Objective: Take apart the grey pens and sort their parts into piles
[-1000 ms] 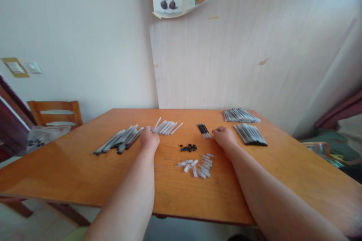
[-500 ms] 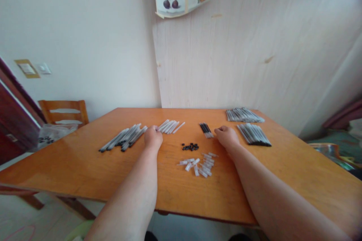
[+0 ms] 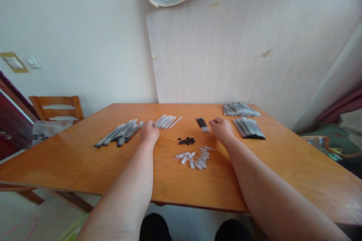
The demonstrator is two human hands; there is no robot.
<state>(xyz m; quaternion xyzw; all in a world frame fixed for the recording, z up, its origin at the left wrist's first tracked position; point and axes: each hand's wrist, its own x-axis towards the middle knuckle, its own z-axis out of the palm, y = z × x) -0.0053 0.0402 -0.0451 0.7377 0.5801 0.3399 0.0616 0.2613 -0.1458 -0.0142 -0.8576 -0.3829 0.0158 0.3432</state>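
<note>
My left hand [image 3: 149,131] rests on the table, fingers curled closed, at the left end of a row of slim white tubes [image 3: 166,121]. Its fingertips are hidden, so whatever it may hold does not show. To its left lie several grey pens with black ends [image 3: 121,133]. My right hand [image 3: 222,128] is curled closed just right of a small bunch of black pen refills [image 3: 202,124]; nothing can be made out in its fingers. Between the hands are small black caps [image 3: 186,141] in a loose heap. Nearer to me lie translucent white plastic pieces [image 3: 192,158] with thin tips.
Right of my right hand lies a row of grey pens [image 3: 249,128], with a bagged bundle of pens [image 3: 240,109] behind it. A wooden chair [image 3: 56,107] holding a plastic bag [image 3: 51,128] stands at the left. The wall backs the wooden table [image 3: 113,173].
The view has tipped slightly downward, so the tabletop things sit a little higher and further left and my knees show more. Both hands keep their places beside the tubes and refills.
</note>
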